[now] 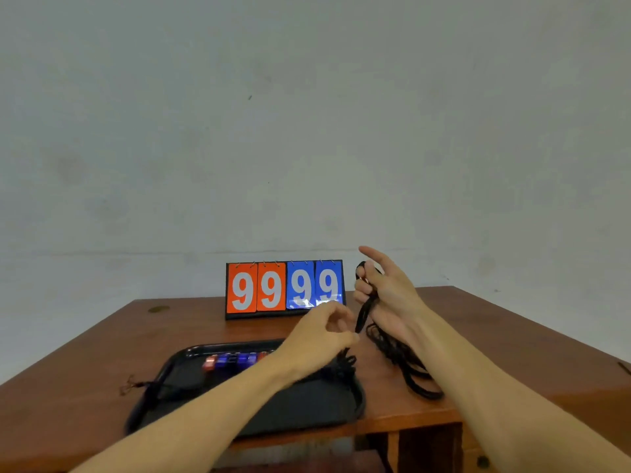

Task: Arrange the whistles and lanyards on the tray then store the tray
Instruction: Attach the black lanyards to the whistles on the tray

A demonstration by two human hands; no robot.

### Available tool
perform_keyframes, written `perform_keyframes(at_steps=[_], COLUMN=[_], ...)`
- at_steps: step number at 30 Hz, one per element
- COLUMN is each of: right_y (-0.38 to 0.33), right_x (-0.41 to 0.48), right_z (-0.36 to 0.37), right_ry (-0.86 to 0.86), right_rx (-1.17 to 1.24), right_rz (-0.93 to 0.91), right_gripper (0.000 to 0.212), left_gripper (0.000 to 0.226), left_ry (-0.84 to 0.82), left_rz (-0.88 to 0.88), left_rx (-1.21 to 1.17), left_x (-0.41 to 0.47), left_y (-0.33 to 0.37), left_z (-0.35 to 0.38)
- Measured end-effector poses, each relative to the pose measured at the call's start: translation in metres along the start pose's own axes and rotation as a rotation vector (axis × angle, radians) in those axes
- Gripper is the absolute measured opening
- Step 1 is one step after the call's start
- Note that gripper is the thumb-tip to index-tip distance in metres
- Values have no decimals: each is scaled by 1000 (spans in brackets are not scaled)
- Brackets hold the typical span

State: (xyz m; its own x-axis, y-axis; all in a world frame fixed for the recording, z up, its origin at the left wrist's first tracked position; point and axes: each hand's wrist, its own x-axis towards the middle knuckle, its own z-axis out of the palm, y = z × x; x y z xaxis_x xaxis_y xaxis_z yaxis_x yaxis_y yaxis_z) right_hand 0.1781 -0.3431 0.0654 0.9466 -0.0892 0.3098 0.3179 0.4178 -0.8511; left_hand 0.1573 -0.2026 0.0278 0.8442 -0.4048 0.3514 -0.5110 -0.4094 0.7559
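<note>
The right hand (382, 291) is up in the air on the right. Its lower fingers curl tight round the black cord lanyards (403, 363), and its first finger sticks out straight. The cords hang down in loops onto the brown wooden table (102, 343). The left hand (317, 336) has curled fingers and pinches the low end of one strand, though it is blurry. Below it lies the flat black plastic tray (290, 404), near the front edge. Small red and blue plastic whistles (235, 360) sit in a row along the tray's far side.
</note>
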Motion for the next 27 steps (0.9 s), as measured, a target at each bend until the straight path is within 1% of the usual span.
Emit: perform_keyframes(at_steps=[1, 3, 5, 7, 9, 10, 12, 14, 16, 17, 19, 20, 21, 23, 27], right_y=[1, 0, -3, -5, -5, -3, 1, 6, 13, 17, 24, 27, 31, 40, 65], right_x=[-1, -4, -8, -12, -15, -16, -21, -29, -33, -34, -34, -35, -34, -32, -36], right_z=[6, 17, 24, 27, 27, 25, 22, 19, 18, 19, 28, 37, 46, 63, 81], right_ry=[-2, 2, 0, 6, 31, 46, 79, 107, 156, 179, 175, 119, 45, -86, -260], right_rx=[-4, -18, -31, -37, -102, -188, -448, -825, -1222, -1321, -1318, -1254, -1160, -980, -639], right_rz=[2, 15, 24, 36, 56, 75, 121, 111, -27, -120, -252, -252, -198, -25, 223], right_gripper=[25, 27, 27, 26, 24, 22, 24, 30, 40, 45, 47, 45, 44, 49, 60], left_gripper=[26, 20, 18, 23, 26, 27, 27, 27, 28, 29, 30, 29, 28, 26, 16], left_ry=[-53, -120, -94, -59, -71, -84, -94, -65, -82, -100, -112, -106, -101, -80, -4], left_rz=[-6, 1, 31, 21, -5, -21, -47, -30, 7, 11, 11, 18, 27, 32, 1], left_rx=[-14, -17, 40, 35, 41, 62, 104, 218, 341, 379, 455, 487, 505, 507, 487], left_x=[-4, -9, -10, -12, -15, -17, -23, -27, -29, -30, -34, -36, -37, -38, -46], left_y=[2, 6, 8, 7, 5, 5, 5, 5, 6, 7, 7, 7, 7, 4, -17], left_z=[-1, -4, -9, -18, -31, -38, -51, -62, -71, -75, -83, -87, -92, -101, -119])
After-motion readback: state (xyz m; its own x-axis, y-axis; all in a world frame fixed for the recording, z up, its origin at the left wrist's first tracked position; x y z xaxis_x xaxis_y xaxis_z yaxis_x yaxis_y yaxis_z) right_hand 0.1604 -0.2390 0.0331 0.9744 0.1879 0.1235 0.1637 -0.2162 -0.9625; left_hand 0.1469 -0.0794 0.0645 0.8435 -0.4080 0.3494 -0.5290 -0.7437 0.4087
